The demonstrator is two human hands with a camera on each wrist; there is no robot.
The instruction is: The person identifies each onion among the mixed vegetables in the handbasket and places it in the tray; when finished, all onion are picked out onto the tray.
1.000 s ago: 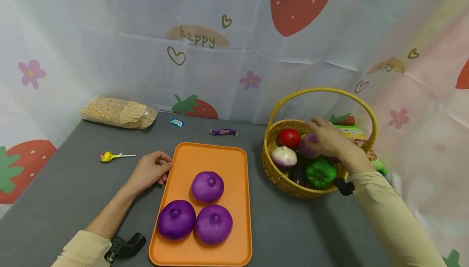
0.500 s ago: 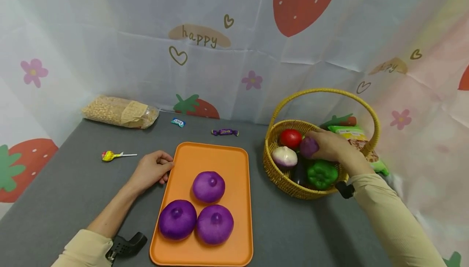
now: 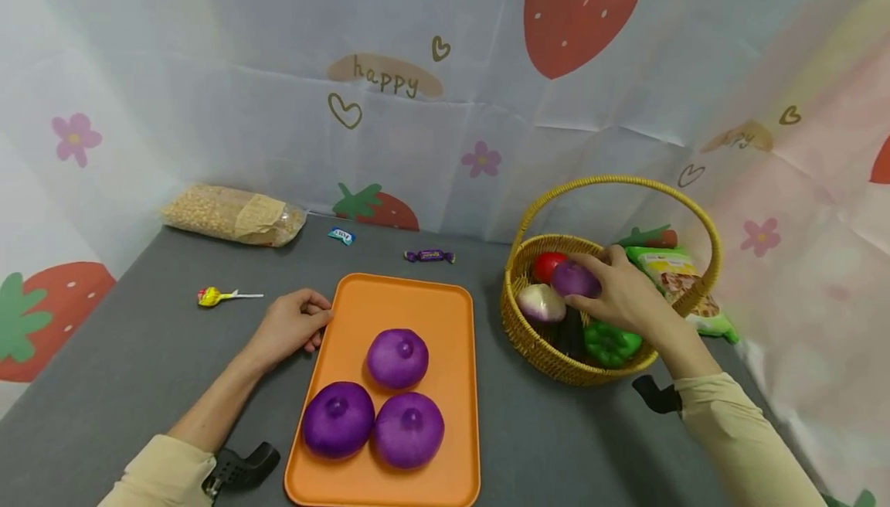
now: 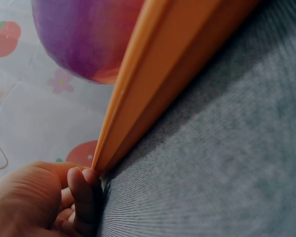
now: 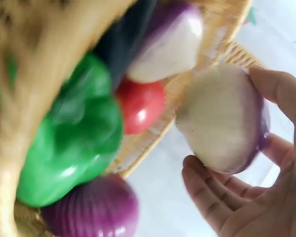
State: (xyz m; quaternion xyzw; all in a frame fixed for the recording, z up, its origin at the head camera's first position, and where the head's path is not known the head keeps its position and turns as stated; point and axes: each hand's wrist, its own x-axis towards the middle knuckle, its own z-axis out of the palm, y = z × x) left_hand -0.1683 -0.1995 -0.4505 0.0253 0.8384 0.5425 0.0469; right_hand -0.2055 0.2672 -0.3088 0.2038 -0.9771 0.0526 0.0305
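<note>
My right hand (image 3: 629,294) grips a purple-and-white turnip (image 3: 575,280) above the yellow wicker basket (image 3: 549,364). In the right wrist view, thumb and fingers curl around the turnip's purple end, its white side facing the basket. Inside lie another white-and-purple turnip (image 3: 541,304), a red tomato (image 3: 548,266), a green bell pepper (image 3: 612,346), a dark eggplant (image 3: 572,335) and a red onion (image 5: 96,210). My left hand (image 3: 290,321) pinches the left rim of an orange tray (image 3: 399,298) between thumb and finger. On it sit three round purple things (image 3: 409,431) with a nub on top.
A bag of pale beans (image 3: 229,216) lies at the back left, a lollipop (image 3: 215,297) in front of it. Two wrapped candies, one blue (image 3: 341,236) and one purple (image 3: 429,256), lie behind the tray. A green packet (image 3: 681,290) is right of the basket.
My right hand has lifted the turnip from among the vegetables in the basket and turned, moving slightly left. My left hand stays at the tray's rim.
</note>
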